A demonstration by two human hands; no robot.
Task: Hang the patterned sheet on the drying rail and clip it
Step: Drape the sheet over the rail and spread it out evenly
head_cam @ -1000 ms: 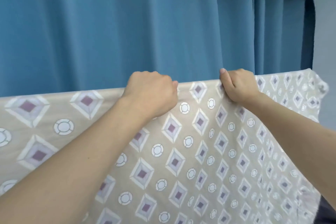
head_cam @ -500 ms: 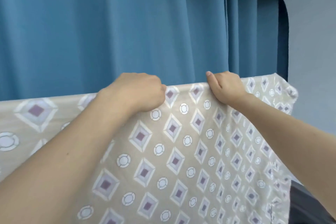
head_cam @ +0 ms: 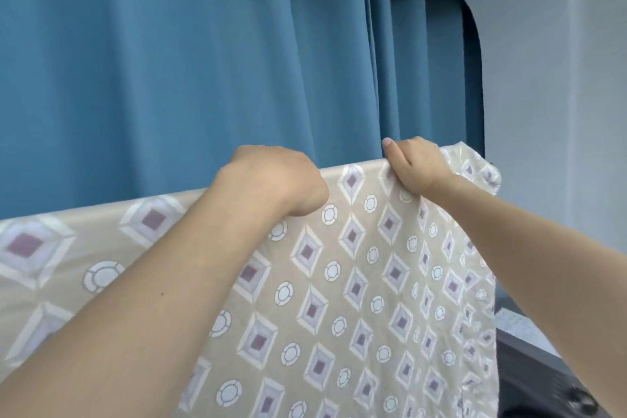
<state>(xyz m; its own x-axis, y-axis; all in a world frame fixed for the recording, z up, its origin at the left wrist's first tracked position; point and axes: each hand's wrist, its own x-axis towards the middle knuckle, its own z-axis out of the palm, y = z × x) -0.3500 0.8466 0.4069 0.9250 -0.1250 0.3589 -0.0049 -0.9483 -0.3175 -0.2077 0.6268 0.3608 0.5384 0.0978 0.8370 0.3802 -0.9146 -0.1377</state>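
- The patterned sheet [head_cam: 339, 282] fills the lower part of the view from the left edge almost to the right; it is beige, printed with white-edged diamonds that have mauve centres and with small white rings.
- Its top edge runs as one straight, folded-over line that rises from the lower left to the upper right, and the cloth hangs down flat from that line. The rail itself is hidden under the fold, so I cannot tell how the sheet sits on it.
- The left hand [head_cam: 274, 180] is at the top edge near the middle of the view, its back toward the camera, fingers curled over the fold and gripping the sheet; the fingertips are hidden behind the cloth.
- The right hand [head_cam: 415, 163] holds the same edge further right, near the sheet's right end, thumb up along the fold and fingers curled round the cloth.
- Between the two hands a short stretch of the edge lies taut and smooth.
- Right of the right hand the sheet's corner [head_cam: 481, 173] is bunched and wrinkled, and the side edge below it hangs in loose ripples.
- Behind everything hangs a blue curtain [head_cam: 169, 61] in vertical folds, with a pale grey wall [head_cam: 559, 78] to its right.
- At the lower right, beside the sheet's hanging edge, a dark surface [head_cam: 529, 360] shows; I cannot tell what it is.
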